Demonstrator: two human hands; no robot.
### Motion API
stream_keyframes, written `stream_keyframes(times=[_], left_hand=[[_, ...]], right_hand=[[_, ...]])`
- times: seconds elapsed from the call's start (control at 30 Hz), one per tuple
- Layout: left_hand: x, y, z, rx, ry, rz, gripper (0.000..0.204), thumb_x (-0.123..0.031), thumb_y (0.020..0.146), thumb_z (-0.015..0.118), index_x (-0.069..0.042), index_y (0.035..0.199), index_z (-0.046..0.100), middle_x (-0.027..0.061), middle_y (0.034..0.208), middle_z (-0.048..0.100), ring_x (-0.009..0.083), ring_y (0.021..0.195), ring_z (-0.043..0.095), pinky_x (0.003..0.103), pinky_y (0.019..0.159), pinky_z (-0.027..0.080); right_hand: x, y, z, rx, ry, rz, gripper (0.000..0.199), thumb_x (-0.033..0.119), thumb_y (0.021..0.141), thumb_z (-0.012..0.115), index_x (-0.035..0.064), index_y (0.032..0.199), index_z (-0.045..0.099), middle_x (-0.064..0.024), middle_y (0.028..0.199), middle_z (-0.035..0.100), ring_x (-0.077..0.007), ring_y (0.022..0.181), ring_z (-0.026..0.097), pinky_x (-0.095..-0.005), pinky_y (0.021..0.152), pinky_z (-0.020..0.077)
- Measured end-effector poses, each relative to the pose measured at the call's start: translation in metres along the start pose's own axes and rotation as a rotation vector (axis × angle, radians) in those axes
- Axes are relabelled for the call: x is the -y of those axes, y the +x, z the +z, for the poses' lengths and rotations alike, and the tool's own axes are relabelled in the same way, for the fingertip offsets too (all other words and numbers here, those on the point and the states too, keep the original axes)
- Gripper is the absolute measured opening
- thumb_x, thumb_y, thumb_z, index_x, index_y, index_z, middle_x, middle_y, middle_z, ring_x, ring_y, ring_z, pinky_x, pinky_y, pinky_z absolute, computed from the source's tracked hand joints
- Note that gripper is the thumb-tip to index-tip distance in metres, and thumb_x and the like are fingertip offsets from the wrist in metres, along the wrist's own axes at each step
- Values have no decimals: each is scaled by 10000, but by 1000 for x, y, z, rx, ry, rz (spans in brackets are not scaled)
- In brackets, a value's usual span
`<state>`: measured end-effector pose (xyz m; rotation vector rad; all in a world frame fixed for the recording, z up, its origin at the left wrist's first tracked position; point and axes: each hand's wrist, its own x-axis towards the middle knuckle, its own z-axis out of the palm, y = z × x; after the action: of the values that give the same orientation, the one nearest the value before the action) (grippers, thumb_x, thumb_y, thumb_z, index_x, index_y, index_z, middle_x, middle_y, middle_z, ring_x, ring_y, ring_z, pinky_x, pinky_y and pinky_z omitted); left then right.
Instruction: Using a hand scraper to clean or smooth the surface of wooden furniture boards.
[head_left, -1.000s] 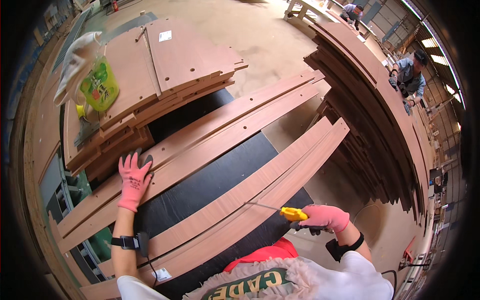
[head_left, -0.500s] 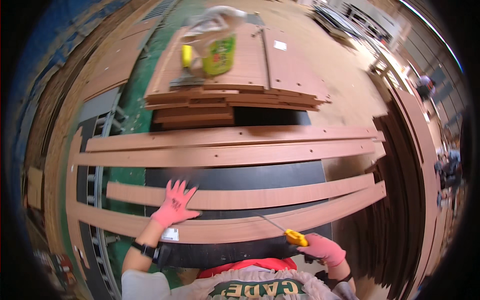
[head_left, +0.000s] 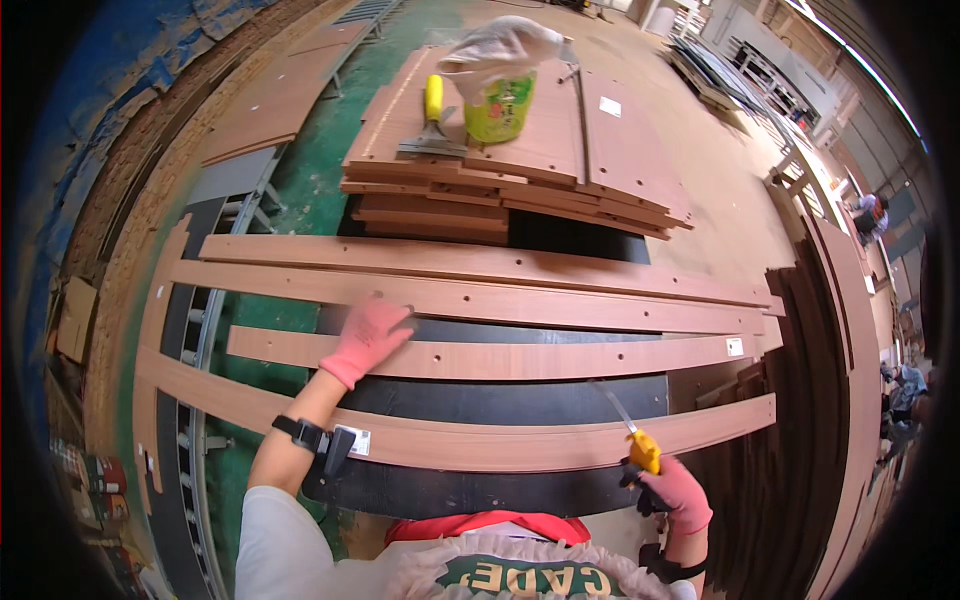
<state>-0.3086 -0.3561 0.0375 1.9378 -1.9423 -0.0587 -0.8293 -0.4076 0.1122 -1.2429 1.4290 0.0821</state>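
My left hand (head_left: 368, 340), in a pink glove, lies over the left part of a narrow wood-grain strip (head_left: 530, 361), its fingers apart and reaching past the far edge. Two drilled holes and a small white label at the right end show on this strip. My right hand (head_left: 684, 494), gloved the same way, grips the yellow handle of a tool with a thin metal blade (head_left: 644, 452). The blade points away from me, above the gap between that strip and a nearer wood-grain strip (head_left: 500, 448). A white label lies on the nearer strip beside my left wrist.
Two more drilled strips (head_left: 560, 301) lie beyond. Behind them, stacked panels (head_left: 430, 195) carry a yellow-handled scraper (head_left: 433, 125) and a green-yellow container (head_left: 498, 112) with a pale cloth. Dark boards (head_left: 800, 400) stand at right; a roller conveyor (head_left: 205, 330) runs at left.
The strip under my left hand now shows holes and a label where its face was plain, and lies closer to the far strips. My left hand moved away from me; the blade tilts more forward.
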Motion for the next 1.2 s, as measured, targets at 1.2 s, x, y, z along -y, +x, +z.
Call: stream_keyframes(times=[1.2], left_hand=[[-41,74,-16,49,-222,235,678,-366,466,835,-15,993,595,171,999,520,335,956,501,403,831,444]], right_hand=[[62,-47,18,58,-217,-21,362,274,854,567,-37,1039,552,-77,776,562,-130,571,524,-273,527,422]])
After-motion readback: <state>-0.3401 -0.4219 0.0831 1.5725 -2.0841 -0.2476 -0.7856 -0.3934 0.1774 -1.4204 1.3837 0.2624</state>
